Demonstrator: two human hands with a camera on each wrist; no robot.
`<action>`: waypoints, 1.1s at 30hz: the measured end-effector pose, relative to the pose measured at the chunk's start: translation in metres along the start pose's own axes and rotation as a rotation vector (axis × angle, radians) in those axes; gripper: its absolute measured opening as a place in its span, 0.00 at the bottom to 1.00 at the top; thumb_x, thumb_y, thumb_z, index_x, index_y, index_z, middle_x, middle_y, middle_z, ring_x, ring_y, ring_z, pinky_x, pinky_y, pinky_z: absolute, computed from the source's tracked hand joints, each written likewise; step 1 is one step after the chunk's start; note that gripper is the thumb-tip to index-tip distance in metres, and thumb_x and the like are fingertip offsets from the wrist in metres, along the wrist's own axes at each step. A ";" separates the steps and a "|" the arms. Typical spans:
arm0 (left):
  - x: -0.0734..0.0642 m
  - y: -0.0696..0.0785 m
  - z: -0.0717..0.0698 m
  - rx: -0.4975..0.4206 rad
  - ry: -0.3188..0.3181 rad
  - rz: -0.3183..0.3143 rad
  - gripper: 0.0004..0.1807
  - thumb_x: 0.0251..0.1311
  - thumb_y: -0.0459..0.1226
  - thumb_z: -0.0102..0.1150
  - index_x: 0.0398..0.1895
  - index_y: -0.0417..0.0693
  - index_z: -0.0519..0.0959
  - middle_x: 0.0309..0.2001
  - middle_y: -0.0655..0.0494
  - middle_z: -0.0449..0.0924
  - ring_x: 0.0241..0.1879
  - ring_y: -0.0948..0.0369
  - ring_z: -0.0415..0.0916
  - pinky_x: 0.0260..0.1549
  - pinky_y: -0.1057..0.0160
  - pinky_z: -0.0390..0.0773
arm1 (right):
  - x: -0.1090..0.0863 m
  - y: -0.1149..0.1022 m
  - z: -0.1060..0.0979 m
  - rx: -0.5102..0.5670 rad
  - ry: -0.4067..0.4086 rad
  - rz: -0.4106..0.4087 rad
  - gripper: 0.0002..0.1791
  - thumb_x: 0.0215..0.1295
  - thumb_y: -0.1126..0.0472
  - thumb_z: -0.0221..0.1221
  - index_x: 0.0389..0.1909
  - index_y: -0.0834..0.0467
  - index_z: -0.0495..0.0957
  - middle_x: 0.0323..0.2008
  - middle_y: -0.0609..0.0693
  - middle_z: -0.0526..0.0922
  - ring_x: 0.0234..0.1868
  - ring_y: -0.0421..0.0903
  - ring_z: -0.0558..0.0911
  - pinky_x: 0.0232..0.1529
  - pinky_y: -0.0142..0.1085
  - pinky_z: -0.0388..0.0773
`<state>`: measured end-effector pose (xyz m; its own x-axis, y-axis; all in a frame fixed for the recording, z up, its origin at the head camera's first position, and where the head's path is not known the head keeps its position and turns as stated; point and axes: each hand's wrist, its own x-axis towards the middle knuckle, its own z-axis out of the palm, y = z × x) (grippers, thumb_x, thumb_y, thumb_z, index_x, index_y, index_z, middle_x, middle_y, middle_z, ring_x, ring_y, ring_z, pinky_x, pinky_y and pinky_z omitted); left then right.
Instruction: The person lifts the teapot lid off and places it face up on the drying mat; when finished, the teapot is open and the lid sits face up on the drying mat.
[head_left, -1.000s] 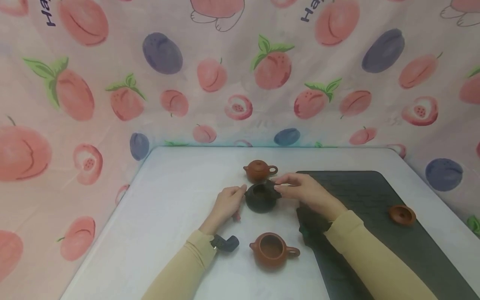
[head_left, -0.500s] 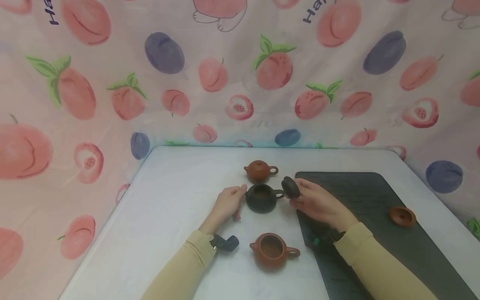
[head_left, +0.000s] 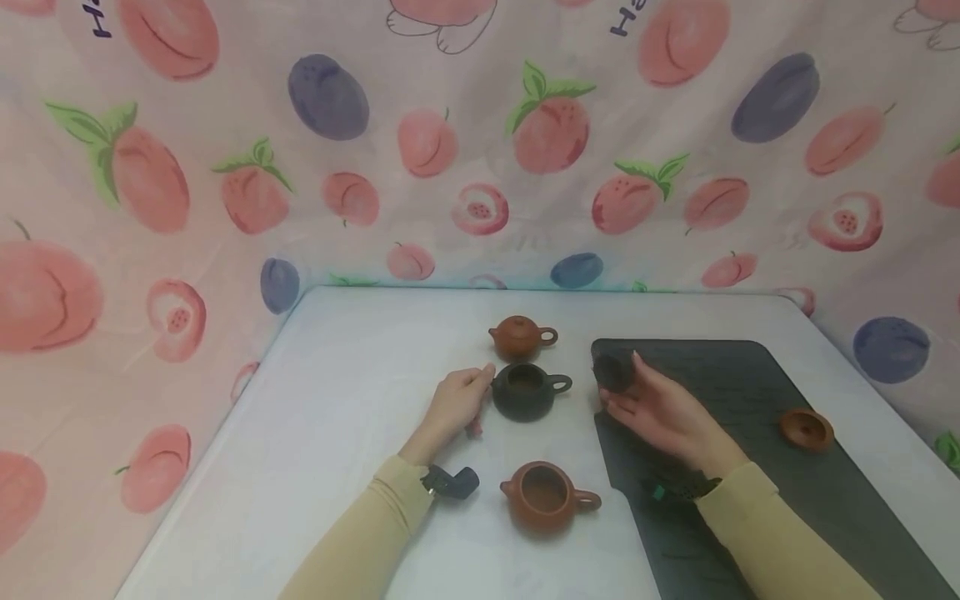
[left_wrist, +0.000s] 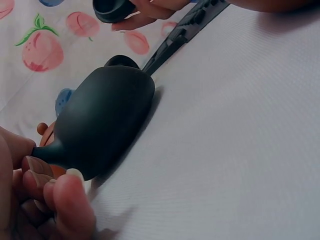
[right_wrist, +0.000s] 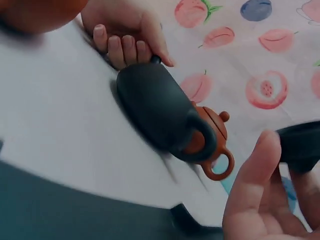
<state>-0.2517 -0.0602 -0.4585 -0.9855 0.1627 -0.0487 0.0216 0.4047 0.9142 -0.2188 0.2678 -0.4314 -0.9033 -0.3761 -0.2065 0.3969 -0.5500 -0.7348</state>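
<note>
A black teapot (head_left: 523, 402) stands lidless on the white table, its round opening facing up. My left hand (head_left: 452, 408) pinches its spout between thumb and fingers, as the left wrist view shows at the spout (left_wrist: 49, 154). Off to the right, my right hand (head_left: 671, 417) holds the black teapot lid (head_left: 613, 372) in the air over the near-left corner area of the dark tray. In the right wrist view the thumb and fingers grip the lid (right_wrist: 302, 145) by its edge.
Behind the black teapot is a lidded reddish-brown teapot (head_left: 517, 338). An open brown teapot (head_left: 542, 510) stands nearer me. The dark slatted tray (head_left: 720, 375) covers the table's right side, with a brown lid (head_left: 806, 429) lying upturned on it. A fruit-print cloth (head_left: 480, 150) hangs behind.
My right hand has lifted the black lid off the teapot and carried it right, tilting it over on the way. The left hand has stayed at the spout.
</note>
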 end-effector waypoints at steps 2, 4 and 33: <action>0.000 -0.001 0.000 0.002 -0.001 0.001 0.28 0.77 0.57 0.46 0.24 0.48 0.71 0.11 0.56 0.66 0.09 0.59 0.73 0.13 0.65 0.65 | -0.004 -0.001 0.000 -0.094 0.045 -0.013 0.12 0.81 0.49 0.51 0.55 0.50 0.66 0.56 0.50 0.74 0.56 0.50 0.78 0.60 0.40 0.74; 0.000 -0.001 0.000 0.001 -0.002 0.003 0.28 0.77 0.57 0.46 0.24 0.48 0.71 0.11 0.56 0.66 0.09 0.59 0.73 0.13 0.65 0.65 | -0.008 -0.002 0.000 -0.210 0.080 -0.034 0.13 0.80 0.51 0.54 0.58 0.51 0.68 0.57 0.48 0.76 0.54 0.48 0.78 0.57 0.38 0.75; 0.001 0.001 -0.001 0.002 0.001 -0.002 0.29 0.77 0.57 0.46 0.26 0.45 0.73 0.11 0.55 0.67 0.09 0.57 0.75 0.14 0.63 0.67 | -0.079 -0.047 -0.047 -1.749 0.590 -0.094 0.57 0.59 0.31 0.68 0.67 0.76 0.60 0.58 0.80 0.69 0.54 0.76 0.74 0.44 0.65 0.74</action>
<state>-0.2525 -0.0608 -0.4569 -0.9858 0.1605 -0.0503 0.0197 0.4068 0.9133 -0.1739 0.3580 -0.4110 -0.9953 0.0955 -0.0187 0.0943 0.8998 -0.4260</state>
